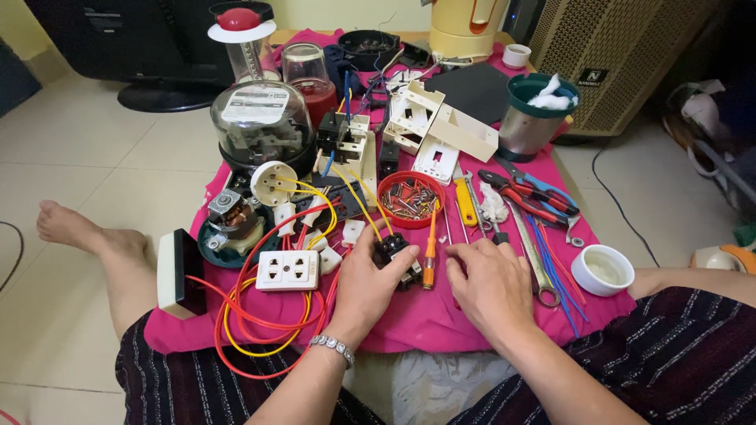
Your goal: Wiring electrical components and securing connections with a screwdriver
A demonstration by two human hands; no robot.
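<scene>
The left hand [367, 282] grips a black switch block [391, 252] with yellow wires [358, 201], while the right hand [488, 285] rests loosely curled and empty beside an orange screwdriver [430, 250].

The person sits on the floor with a pink cloth [441, 315] spread in front. The left hand [366, 279] holds a small black electrical part [391, 250] with yellow wires going into it. The right hand [488, 283] rests on the cloth just beside an orange screwdriver [430, 248], with its fingers curled. A white double socket [288, 270] lies to the left among loops of red and yellow wire [252, 330]. Behind the hands stands a red bowl of screws [409, 198]. To the right lie red pliers [529, 194], a spanner [538, 267] and a small white cup [602, 269]. An electricity meter with a clear dome [263, 126] stands further back.
</scene>
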